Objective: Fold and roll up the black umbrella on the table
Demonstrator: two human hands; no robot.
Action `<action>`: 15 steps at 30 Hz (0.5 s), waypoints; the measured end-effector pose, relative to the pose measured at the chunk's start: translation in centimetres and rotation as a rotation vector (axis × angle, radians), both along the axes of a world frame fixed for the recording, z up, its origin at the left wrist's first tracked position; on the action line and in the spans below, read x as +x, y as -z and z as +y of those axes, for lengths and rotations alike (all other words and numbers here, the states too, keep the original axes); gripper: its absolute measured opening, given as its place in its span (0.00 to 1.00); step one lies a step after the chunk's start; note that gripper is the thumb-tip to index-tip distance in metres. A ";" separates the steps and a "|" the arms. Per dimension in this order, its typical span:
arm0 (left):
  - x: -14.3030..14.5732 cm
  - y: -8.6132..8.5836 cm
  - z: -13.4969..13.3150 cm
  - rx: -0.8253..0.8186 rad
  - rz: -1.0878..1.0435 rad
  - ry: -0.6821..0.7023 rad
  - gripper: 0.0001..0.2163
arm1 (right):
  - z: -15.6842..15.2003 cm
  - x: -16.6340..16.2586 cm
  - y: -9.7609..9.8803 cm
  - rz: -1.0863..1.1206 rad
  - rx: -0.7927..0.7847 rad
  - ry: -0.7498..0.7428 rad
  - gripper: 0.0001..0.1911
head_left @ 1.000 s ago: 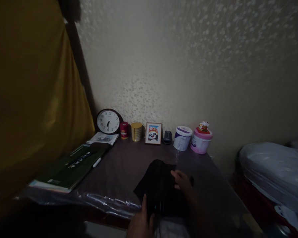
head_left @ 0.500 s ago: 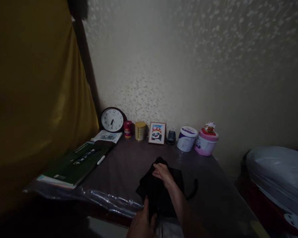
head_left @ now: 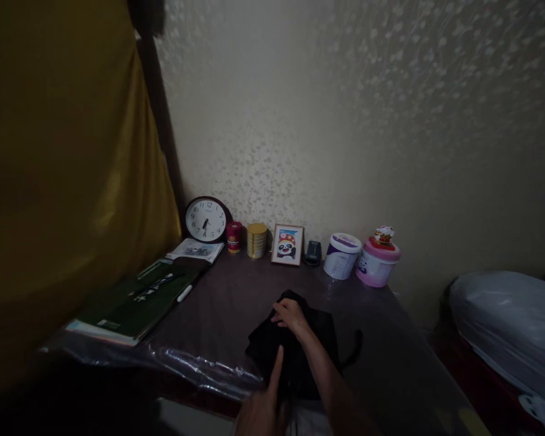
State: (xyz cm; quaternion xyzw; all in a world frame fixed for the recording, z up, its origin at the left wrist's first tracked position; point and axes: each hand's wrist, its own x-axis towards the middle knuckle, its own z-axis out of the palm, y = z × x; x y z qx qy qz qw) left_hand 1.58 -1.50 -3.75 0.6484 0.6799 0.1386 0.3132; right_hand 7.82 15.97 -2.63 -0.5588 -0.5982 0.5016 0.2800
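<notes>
A black umbrella point(head_left: 320, 330), loosely folded, lies near the front edge of the table with its fabric flaps spread. Its curved strap point(head_left: 355, 348) sticks out to the right. At the upper part of the umbrella, my right hand point(head_left: 288, 316) pinches a fold of the fabric with bent fingers. My left hand point(head_left: 263, 409) is at the near end, index finger stretched up along the fabric and the other fingers curled around the lower end, which is dark and partly hidden. My right forearm covers part of the fabric.
Along the wall stand a clock point(head_left: 206, 219), a red can point(head_left: 234, 237), a yellow stack point(head_left: 257, 241), a panda picture frame point(head_left: 287, 244), a small black device point(head_left: 313, 253) and two tubs point(head_left: 343, 257). A green book point(head_left: 136, 297) and white pen point(head_left: 184, 293) lie left. Plastic film edges the table.
My right hand has shifted slightly left and down with the pinched fabric. My left index finger has moved up and to the right over the umbrella.
</notes>
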 end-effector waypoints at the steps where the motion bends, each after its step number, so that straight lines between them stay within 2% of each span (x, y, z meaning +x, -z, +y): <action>1: 0.0 -0.1 0.1 0.005 0.014 0.023 0.33 | 0.1 -0.1 0.1 -0.023 0.015 -0.010 0.08; 4: -0.1 0.1 0.2 0.017 0.020 0.028 0.32 | 0.1 -0.2 0.2 -0.062 0.074 -0.066 0.09; 7: -0.1 0.7 0.3 -0.013 0.026 -0.014 0.32 | -1.3 0.6 -0.3 -0.044 0.173 -0.157 0.09; 9: -0.1 1.1 0.4 -0.036 0.036 -0.036 0.32 | -2.8 1.7 -0.7 -0.032 0.336 -0.222 0.10; 12: -0.2 1.5 0.6 -0.069 0.032 -0.036 0.32 | -5.0 3.8 -0.7 -0.079 0.676 -0.298 0.11; 15: -0.1 1.6 0.7 -0.092 0.029 -0.039 0.32 | -5.6 5.4 0.2 -0.210 0.830 -0.355 0.12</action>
